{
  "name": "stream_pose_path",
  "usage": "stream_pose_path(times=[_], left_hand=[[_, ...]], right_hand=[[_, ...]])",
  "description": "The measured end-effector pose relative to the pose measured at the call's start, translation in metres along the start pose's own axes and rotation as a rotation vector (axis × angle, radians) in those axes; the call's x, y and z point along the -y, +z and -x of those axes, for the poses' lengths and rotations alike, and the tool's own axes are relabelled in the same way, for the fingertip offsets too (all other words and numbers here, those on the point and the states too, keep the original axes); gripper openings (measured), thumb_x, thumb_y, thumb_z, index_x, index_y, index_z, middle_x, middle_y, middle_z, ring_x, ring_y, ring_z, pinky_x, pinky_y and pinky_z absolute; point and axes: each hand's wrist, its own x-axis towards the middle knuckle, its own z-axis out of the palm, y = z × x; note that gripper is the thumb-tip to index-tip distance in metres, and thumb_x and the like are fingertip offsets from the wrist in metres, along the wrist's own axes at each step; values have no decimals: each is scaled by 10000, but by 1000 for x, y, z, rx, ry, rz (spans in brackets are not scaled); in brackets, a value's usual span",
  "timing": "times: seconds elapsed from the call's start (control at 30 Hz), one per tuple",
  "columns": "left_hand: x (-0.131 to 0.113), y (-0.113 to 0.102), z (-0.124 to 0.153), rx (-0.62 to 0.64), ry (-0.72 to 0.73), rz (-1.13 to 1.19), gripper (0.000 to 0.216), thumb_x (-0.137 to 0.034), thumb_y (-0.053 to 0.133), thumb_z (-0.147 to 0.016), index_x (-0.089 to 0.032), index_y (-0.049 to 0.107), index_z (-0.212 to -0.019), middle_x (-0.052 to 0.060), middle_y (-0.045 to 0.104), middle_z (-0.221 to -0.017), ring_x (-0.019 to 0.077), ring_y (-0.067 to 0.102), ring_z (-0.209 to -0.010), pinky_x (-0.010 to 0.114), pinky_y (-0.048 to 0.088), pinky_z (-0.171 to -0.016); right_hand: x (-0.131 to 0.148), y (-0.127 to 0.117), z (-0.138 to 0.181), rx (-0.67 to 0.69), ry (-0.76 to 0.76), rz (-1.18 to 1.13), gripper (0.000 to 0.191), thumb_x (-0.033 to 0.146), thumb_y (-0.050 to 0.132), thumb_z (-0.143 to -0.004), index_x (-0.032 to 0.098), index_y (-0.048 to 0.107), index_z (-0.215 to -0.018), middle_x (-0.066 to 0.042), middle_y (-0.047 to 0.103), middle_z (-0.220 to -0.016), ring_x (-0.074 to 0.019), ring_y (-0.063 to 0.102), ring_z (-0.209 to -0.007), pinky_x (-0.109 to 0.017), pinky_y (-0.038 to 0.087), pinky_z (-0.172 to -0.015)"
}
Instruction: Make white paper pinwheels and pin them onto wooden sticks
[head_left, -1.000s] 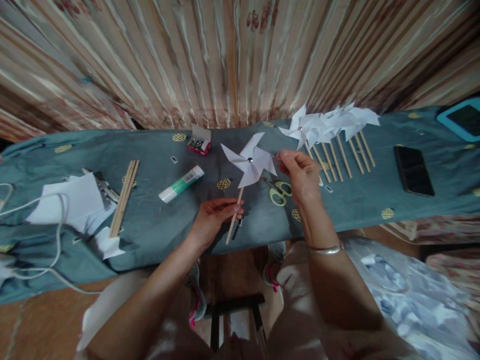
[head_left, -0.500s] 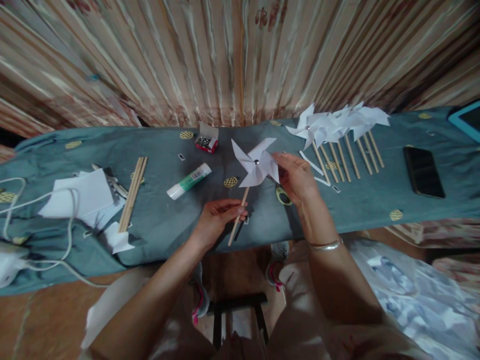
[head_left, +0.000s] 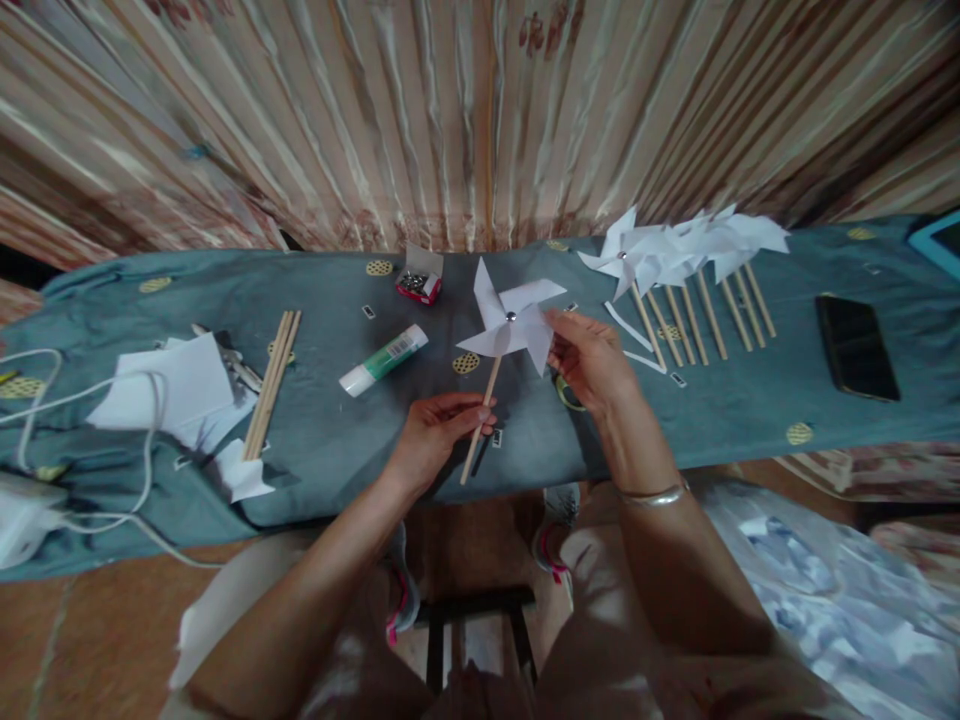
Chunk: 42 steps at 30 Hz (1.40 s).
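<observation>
A white paper pinwheel with a metal pin at its middle stands on a thin wooden stick. My left hand pinches that stick near its lower half, above the blue-grey cloth. My right hand has its fingertips closed on the right blade of the pinwheel. Under the right hand lie yellow-handled scissors, mostly hidden.
Several finished pinwheels on sticks lie at the back right, beside a black phone. A glue stick, a small red box of pins, spare sticks, white paper sheets and a white cable lie to the left.
The pinwheel's blades have turned while the right hand's fingers stayed on its right blade. The left hand keeps its hold on the stick. The view has shifted slightly.
</observation>
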Motion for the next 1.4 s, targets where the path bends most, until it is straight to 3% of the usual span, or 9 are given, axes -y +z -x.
stream_pose_path(times=[0.5, 1.4], left_hand=[[1, 1, -2, -13, 23, 1, 349, -361, 919, -538, -151, 792, -785, 38, 749, -693, 116, 659, -610, 240, 545, -665], [-2, 1, -1, -25, 32, 18, 324, -327, 904, -553, -149, 797, -802, 42, 745, -689, 117, 652, -604, 243, 534, -658]], right_hand=[[-1, 4, 7, 43, 72, -32, 334, 402, 928, -537, 212, 683, -660, 48, 651, -597, -79, 555, -538, -203, 505, -526], [-6, 12, 13, 62, 155, -87, 275, 326, 914, -559, 175, 704, -653, 28, 671, -598, -62, 584, -533, -169, 488, -507]])
